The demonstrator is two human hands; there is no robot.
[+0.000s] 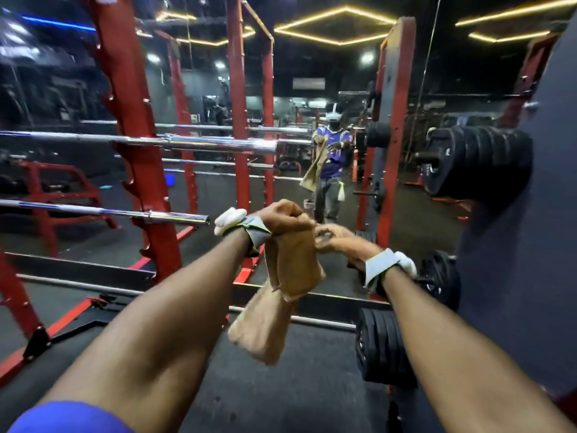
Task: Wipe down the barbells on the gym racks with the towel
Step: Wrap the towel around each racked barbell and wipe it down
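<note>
A tan towel (290, 270) hangs folded from my left hand (285, 217), which grips its top edge at chest height. My right hand (338, 240) is just right of it with loosely curled fingers near the towel's upper corner; whether it touches the cloth is unclear. Two chrome barbells rest on the red rack (137, 151) to my left: an upper barbell (193, 142) and a lower barbell (125, 212) whose sleeve end points toward my left hand. Both hands are to the right of the bar ends, apart from them.
A wall mirror ahead reflects me and the rack. Black weight plates (474, 160) hang on a peg at the right, and more plates (384, 348) sit low by a dark upright (530, 245). Rack base rails cross the rubber floor (296, 385).
</note>
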